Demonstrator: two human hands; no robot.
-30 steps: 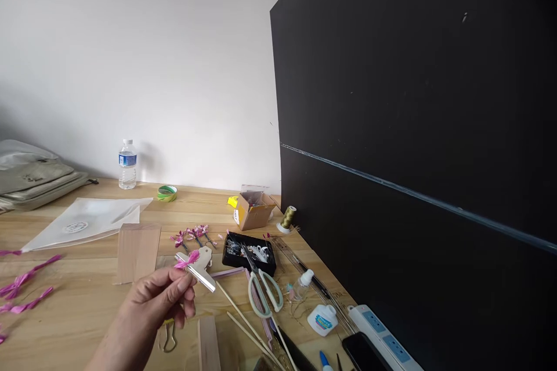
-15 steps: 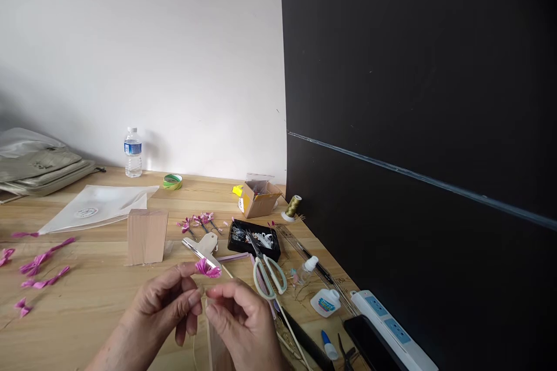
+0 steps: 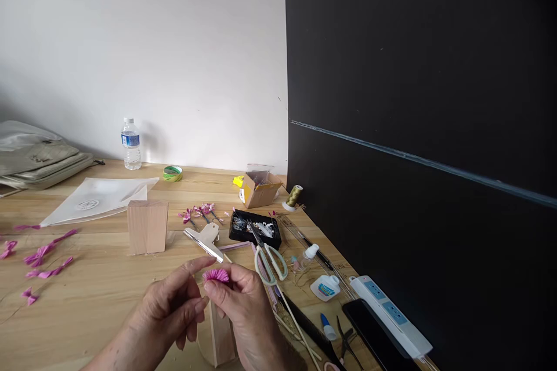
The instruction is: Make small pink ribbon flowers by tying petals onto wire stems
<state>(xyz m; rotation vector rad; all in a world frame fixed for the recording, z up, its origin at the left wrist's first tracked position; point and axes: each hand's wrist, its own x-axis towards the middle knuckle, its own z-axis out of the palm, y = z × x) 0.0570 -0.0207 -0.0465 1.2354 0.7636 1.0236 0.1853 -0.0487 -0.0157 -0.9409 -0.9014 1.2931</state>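
Note:
A pink pleated piece [image 3: 216, 275], spread like a small fan, is pinched between the thumb and index finger of my right hand [image 3: 250, 310]. Just left of it is my left hand [image 3: 172, 307], index finger stretched toward the pink piece, thumb pressed against the other fingers. Whatever those fingertips hold is too small to make out. Below the hands a thin pale strand curves beside a wooden block [image 3: 221, 336], partly hidden by my right hand. Several twisted pink pieces [image 3: 49, 268] lie on the table at left. A metal bulldog clip [image 3: 206, 239] is just beyond my hands.
White-handled scissors [image 3: 270, 264] rest against a black tray [image 3: 237, 226]. To the right are a glue bottle [image 3: 326, 288], black comb [image 3: 311, 327], pliers [image 3: 347, 339], phone [image 3: 374, 330] and power strip [image 3: 391, 316]. Another wooden block [image 3: 147, 229] stands at left. A black panel [image 3: 413, 69] borders the right side.
The pink piece has passed from beside my left index finger into my right hand's pinch, and its fan now faces upward. The view has tilted slightly downward.

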